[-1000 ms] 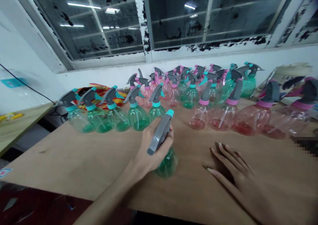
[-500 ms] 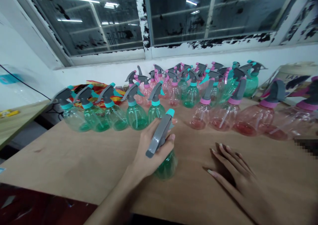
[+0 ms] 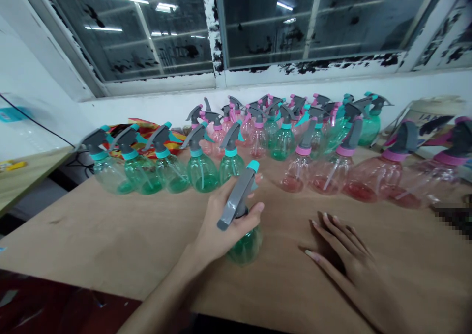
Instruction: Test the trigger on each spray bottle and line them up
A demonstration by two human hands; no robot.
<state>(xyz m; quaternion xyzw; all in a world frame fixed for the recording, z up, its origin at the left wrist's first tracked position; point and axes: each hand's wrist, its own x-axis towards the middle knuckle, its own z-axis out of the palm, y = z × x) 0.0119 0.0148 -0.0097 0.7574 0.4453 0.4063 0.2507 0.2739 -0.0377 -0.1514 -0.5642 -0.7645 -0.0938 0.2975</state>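
Note:
A green spray bottle [image 3: 245, 248] with a grey trigger head and teal nozzle stands upright on the wooden table in front of me. Around its neck, just under the head, curls my left hand [image 3: 217, 221], with the thumb on the near side and fingertips showing beyond the head. My right hand [image 3: 350, 260] rests on the tabletop to the right, fingers stretched out and holding nothing. Behind the left hand is a row of green spray bottles [image 3: 203, 174]. Pink spray bottles [image 3: 330, 174] form a row at the right.
More pink and green spray bottles [image 3: 258, 137] crowd the back of the table [image 3: 121, 236] by the wall. A red and yellow wrapper [image 3: 142, 127] lies behind the green row. At the far right is a printed cloth bag [image 3: 435, 110]. Another table [image 3: 37, 172] stands left.
My left thumb has lifted slightly away from the bottle's neck, so more of the neck shows. The bottle stays about where it was. My right hand is nearly unmoved.

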